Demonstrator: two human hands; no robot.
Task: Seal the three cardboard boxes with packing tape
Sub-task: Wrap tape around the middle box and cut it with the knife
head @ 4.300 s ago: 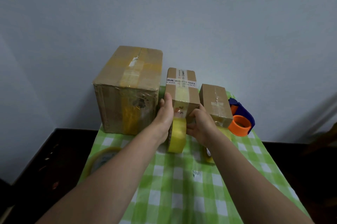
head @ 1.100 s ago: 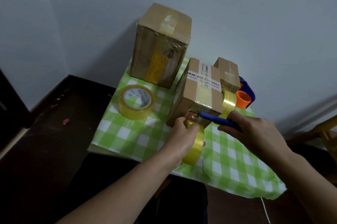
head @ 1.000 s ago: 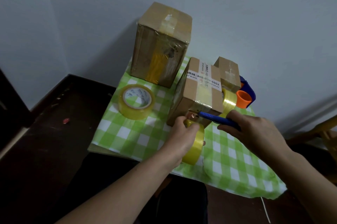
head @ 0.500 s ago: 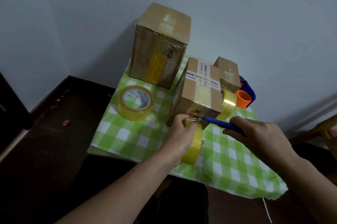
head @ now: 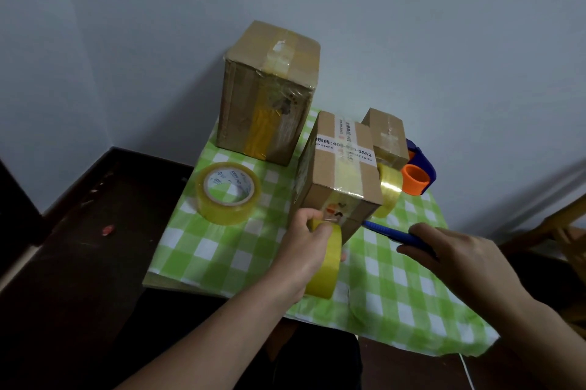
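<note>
Three cardboard boxes stand on a green checked tablecloth point(head: 222, 250). The large box point(head: 269, 98) is at the back left, the middle box point(head: 339, 180) with a white label is in front, and the small box point(head: 387, 136) is behind it to the right. My left hand point(head: 304, 250) grips a yellow tape roll point(head: 326, 266) against the middle box's near face, where tape runs down from the top. My right hand point(head: 453, 259) holds a blue utility knife point(head: 393, 232), its tip close to the box's lower right corner.
A wide clear tape roll point(head: 228, 193) lies flat at the left of the cloth. Another yellowish roll point(head: 388, 190) stands right of the middle box. A blue and orange tape dispenser point(head: 417, 172) sits at the back right. Dark floor surrounds the small table; a wooden chair point(head: 567, 231) is at right.
Since 4.3 s ago the view has shifted and my right hand has taken up the blue knife. Over the last second the knife has drawn back slightly to the right from the tape.
</note>
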